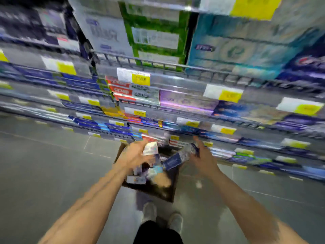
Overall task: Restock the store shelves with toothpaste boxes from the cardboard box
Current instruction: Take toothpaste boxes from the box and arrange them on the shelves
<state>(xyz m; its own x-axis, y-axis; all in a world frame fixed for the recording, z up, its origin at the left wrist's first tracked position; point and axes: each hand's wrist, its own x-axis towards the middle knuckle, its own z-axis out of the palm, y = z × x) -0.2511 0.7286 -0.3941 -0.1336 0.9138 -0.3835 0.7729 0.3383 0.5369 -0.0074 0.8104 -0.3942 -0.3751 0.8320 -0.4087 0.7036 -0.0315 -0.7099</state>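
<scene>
the whole view is smeared by motion blur, so labels and fine edges are hard to read. you are looking down past both bare forearms at a cardboard box (149, 189) on the grey tiled floor (44, 164), right against the foot of the store shelves (175, 103). your left hand (135, 154) is over the box with its grip curled round a pale toothpaste box (150, 148) near the box's far edge. your right hand (202, 155) is just right of it; a dark blue toothpaste box (177, 158) lies tilted against its fingers, but the blur hides whether that grip is pinching it or only touching it, so i cannot tell. inside the cardboard box more toothpaste boxes sit jumbled; their count cannot be made out. your forearms cover the box's left and right walls.

the shelves rise in tiers across the top and right of the view, packed with blue, red, purple and green cartons behind wire rails, with yellow price tags (140, 78) along the edges. the upper tiers are cut off by the frame.

open floor spreads to the left of the box. your two shoes (161, 217) stand just behind it.
</scene>
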